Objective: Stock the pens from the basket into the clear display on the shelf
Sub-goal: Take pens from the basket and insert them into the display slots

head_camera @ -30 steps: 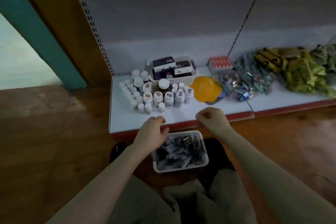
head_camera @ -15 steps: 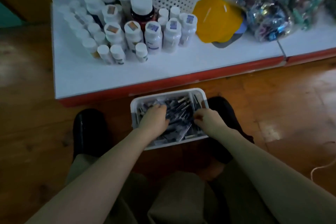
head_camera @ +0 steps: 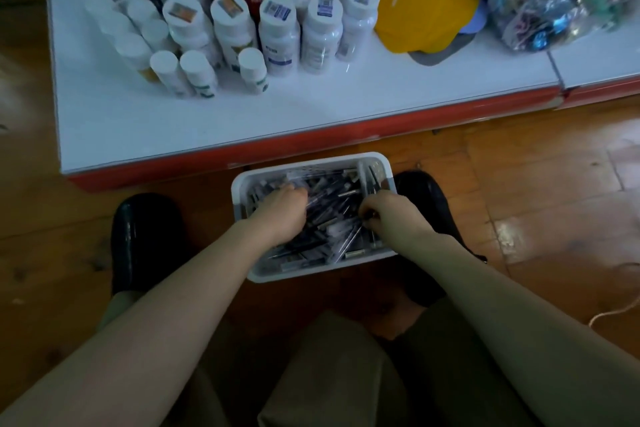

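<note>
Both hands were in the white basket (head_camera: pixel 377 163) on the floor. Left hand (head_camera: pixel 282 215) fingers curled down into the pens (head_camera: pixel 332 215); right hand (head_camera: pixel 391 215) fingers pinched on pens at the right side. Versus 0.5 s ago: hands unchanged, view closer.

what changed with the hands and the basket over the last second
Both hands dropped from the shelf's front edge into the white basket on the floor. The left hand now digs among the pens and the right hand pinches at them; no pen is lifted yet. The view also tilted down and closer. The basket, the bottles and the yellow cap stayed put.
</note>
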### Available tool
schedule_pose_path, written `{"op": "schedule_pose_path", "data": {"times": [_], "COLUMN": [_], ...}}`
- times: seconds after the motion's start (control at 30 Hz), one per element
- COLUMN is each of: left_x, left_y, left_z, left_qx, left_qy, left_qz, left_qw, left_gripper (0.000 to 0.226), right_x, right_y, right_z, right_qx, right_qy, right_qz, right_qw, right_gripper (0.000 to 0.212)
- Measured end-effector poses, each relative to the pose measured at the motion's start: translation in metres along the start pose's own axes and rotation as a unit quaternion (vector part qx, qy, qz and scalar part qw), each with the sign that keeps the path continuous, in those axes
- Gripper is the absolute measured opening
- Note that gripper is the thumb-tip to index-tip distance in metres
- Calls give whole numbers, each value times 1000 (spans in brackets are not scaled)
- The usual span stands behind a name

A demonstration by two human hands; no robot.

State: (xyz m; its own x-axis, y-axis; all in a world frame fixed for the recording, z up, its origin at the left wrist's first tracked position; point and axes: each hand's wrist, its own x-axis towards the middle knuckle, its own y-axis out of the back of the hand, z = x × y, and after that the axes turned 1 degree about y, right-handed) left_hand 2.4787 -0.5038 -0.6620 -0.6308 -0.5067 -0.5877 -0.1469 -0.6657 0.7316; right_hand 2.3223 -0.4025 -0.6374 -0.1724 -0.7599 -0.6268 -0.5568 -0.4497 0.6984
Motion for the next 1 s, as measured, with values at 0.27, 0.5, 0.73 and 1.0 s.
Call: {"op": "schedule_pose_path", "data": {"times": [0.27, 0.5, 0.73, 1.0], "left_x": [-27, -111, -191, -254], "left_y": [12, 61, 181, 277], "left_z": [3, 11, 64, 109], "left_qx": [-66, -217, -352, -401], "left_qy": [19, -6, -49, -97], "left_qz": [-34, 77, 306, 455], "left_qw": [997, 973, 883, 789], "left_gripper": [20, 17, 11, 13], "right_x": [-20, -62, -128, -205], "right_y": [13, 58, 164, 269], "right_z": [-9, -52, -125, -219], "right_qx": [111, 248, 415, 557], "right_qy": [10, 61, 124, 265], "right_qz": [72, 133, 172, 141], "right_qw": [991, 958, 885, 775], "right_gripper": [24, 26, 14, 5]}}
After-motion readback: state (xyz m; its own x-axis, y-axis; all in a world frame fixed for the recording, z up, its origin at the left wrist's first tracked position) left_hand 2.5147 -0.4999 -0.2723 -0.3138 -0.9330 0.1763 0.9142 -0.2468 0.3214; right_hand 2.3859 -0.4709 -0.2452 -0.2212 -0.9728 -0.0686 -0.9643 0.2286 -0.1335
